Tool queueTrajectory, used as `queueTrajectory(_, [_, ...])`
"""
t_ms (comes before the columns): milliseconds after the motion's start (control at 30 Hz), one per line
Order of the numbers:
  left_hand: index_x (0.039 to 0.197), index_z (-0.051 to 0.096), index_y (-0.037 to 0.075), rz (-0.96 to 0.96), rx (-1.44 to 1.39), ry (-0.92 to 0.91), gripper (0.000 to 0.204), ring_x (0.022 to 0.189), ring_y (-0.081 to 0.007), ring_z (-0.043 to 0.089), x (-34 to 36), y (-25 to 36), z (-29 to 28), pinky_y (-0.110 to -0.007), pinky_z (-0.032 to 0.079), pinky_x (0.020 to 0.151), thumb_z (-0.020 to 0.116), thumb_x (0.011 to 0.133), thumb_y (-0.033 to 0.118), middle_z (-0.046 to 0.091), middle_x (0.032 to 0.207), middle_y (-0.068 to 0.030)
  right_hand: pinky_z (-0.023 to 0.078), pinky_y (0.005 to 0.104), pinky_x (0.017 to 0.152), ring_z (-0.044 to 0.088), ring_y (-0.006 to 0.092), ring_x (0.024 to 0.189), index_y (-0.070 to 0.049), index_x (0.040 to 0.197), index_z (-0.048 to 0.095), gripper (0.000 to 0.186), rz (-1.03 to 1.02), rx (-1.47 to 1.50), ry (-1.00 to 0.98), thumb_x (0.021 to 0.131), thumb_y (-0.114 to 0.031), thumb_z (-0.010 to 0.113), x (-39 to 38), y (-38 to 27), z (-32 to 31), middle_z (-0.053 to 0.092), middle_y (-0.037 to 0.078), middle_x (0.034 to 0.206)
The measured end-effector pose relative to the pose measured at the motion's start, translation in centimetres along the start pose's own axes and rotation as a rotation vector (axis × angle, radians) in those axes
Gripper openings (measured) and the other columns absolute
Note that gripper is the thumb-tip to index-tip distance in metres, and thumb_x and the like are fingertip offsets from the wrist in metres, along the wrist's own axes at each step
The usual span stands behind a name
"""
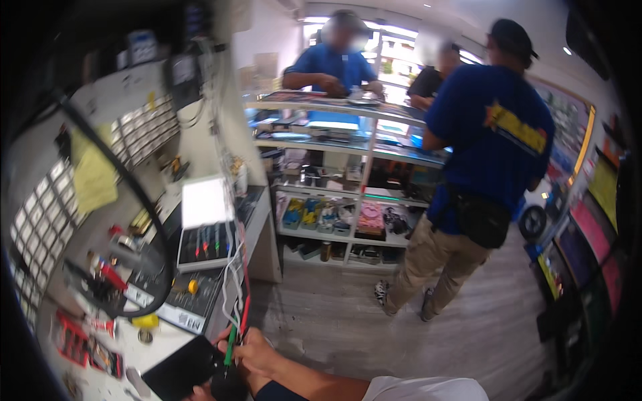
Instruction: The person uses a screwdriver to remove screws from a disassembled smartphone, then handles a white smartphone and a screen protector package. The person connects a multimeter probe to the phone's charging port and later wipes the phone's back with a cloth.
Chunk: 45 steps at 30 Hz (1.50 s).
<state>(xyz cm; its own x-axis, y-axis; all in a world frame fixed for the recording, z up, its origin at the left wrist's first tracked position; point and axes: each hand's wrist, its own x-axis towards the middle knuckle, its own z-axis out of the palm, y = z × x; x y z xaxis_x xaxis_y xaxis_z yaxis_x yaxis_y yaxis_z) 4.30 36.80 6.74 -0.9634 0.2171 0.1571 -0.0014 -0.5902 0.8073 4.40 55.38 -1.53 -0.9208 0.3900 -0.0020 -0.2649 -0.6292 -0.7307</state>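
My right hand [257, 354] is closed around a green-handled probe [231, 347] at the bench's front edge, with a red probe [245, 311] and pale cables beside it. My left hand [199, 393] shows only some fingers at the bottom edge, against a dark flat device [177, 367] like a phone or tablet; its full grip is hidden. Behind them lie a dark work mat [194, 304] and an open case with coloured-handled tools [210, 244].
A black curved arm [154, 207] loops over the cluttered bench, near red tool packs [73, 337]. Ahead stands a glass display counter [314, 144] with a blue-shirted person [314, 70] behind it, a second partly hidden person [424, 87], and another person [485, 134] standing on this side.
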Motion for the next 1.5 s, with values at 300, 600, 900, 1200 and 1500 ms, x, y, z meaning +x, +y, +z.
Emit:
queueTrajectory(300, [0.135, 0.06, -0.001, 0.043, 0.104, -0.141, 0.036, 0.101, -0.0201, 0.068, 2.2, -4.4, -3.2, -0.035, 0.056, 0.089, 0.076, 0.104, 0.004, 0.072, 0.122, -0.011, 0.058, 0.0302, 0.077, 0.073, 0.0165, 0.091, 0.005, 0.121, 0.071, 0.027, -0.039, 0.111, 0.067, 0.1, -0.008, 0.082, -0.7, -3.0, 0.1, 0.077, 0.011, 0.107])
queueTrajectory(600, [0.173, 0.023, 0.015, 0.074, -0.045, -0.013, 0.121, 0.146, -0.0391, 0.058, 2.2, -2.5, -0.5, -0.058, 0.044, 0.126, 0.1, 0.08, 0.018, 0.062, 0.151, -0.016, 0.062, 0.0342, 0.078, 0.075, 0.0165, 0.086, 0.001, 0.107, 0.075, 0.022, -0.027, -0.117, 0.206, 0.09, -0.007, 0.087, -1.9, -4.4, 2.7, 0.079, 0.01, 0.099])
queueTrajectory(900, [0.177, 0.017, 0.011, -0.044, -0.196, -0.157, 0.102, 0.154, -0.0268, 0.05, 2.4, -1.6, -2.2, -0.043, 0.042, 0.129, 0.076, 0.097, -0.011, 0.043, 0.171, -0.0217, 0.061, 0.0317, 0.083, 0.076, 0.0185, 0.095, -0.002, 0.116, 0.066, 0.021, -0.079, 0.051, 0.003, 0.101, 0.012, 0.068, -1.5, -3.9, 1.5, 0.076, 0.02, 0.115])
queueTrajectory(1200, [0.177, 0.018, 0.013, -0.03, -0.167, -0.161, 0.1, 0.146, -0.0229, 0.057, 2.9, -2.4, -3.0, -0.044, 0.048, 0.124, 0.076, 0.098, -0.009, 0.053, 0.16, -0.0095, 0.065, 0.0374, 0.091, 0.077, 0.0257, 0.1, 0.002, 0.111, 0.066, 0.017, -0.043, 0.069, 0.036, 0.101, 0.016, 0.067, -1.0, -3.7, 1.5, 0.075, 0.021, 0.116])
queueTrajectory(1500, [0.174, 0.026, 0.01, -0.094, -0.232, -0.075, 0.097, 0.147, -0.0226, 0.056, 2.8, -2.8, -3.8, -0.042, 0.046, 0.126, 0.073, 0.094, -0.018, 0.048, 0.166, -0.0099, 0.064, 0.035, 0.089, 0.077, 0.0236, 0.098, 0.002, 0.111, 0.067, 0.016, -0.043, 0.037, 0.009, 0.099, 0.013, 0.071, -1.1, -3.7, 2.0, 0.076, 0.02, 0.112])
